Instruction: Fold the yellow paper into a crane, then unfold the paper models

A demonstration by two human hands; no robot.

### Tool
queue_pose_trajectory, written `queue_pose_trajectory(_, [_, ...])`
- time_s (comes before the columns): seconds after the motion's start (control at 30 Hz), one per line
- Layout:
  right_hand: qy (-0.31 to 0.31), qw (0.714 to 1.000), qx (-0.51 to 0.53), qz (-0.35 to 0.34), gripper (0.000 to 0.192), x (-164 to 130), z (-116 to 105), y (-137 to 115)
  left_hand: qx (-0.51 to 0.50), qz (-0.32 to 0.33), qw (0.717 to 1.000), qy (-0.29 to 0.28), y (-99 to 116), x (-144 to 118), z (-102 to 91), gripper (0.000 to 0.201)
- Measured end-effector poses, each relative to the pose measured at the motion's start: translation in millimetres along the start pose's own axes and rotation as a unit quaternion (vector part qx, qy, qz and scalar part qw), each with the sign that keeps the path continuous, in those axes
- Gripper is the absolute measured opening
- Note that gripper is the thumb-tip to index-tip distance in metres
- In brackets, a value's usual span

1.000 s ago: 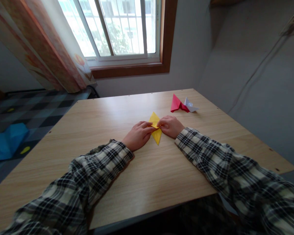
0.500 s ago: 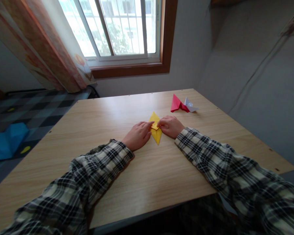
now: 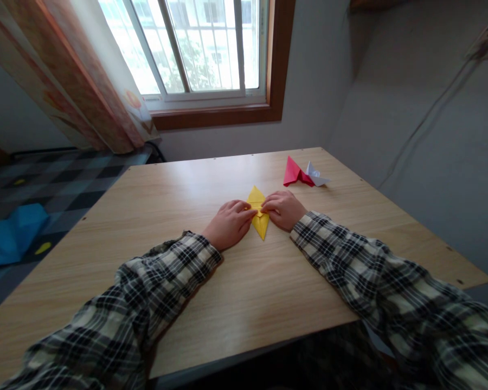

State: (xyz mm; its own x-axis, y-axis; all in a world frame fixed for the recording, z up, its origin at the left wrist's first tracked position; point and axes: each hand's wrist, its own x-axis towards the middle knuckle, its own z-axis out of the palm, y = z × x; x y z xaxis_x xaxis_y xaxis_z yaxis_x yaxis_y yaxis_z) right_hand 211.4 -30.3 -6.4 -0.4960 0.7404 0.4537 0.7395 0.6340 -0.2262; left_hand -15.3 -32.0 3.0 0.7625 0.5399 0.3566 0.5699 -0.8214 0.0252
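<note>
Paper, yellow (image 3: 259, 214) and folded to a diamond, lies flat near the middle of the wooden surface (image 3: 211, 303). The left hand (image 3: 229, 223) and right hand (image 3: 282, 209) flank it, fingers curled and fingertips pinching down on its middle fold. A red paper shape (image 3: 294, 172) and a white one (image 3: 316, 175) sit touching, farther off to the right.

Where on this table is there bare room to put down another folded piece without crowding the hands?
Bare wood lies left of the left hand, out to the table edge, and along the far edge toward the window. The near strip between the plaid sleeves is free too. It is crowded at the yellow paper under both hands, the right hand included, and by the red and white paper pieces.
</note>
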Motion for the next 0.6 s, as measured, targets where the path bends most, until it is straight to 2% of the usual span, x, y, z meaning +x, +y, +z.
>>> queue_pose_trajectory(0.23, [0.007,0.999,-0.037,-0.037,0.023,-1.0,-1.4,-4.1,0.056,0.007,0.998,-0.006,9.4,1.1,-10.0,0.026])
queue_pose_trajectory(0.6, [0.001,1.0,-0.028,0.005,0.021,0.7,-4.1,-7.4,0.077,-0.013,0.997,-0.017,16.9,3.5,-12.3,0.023])
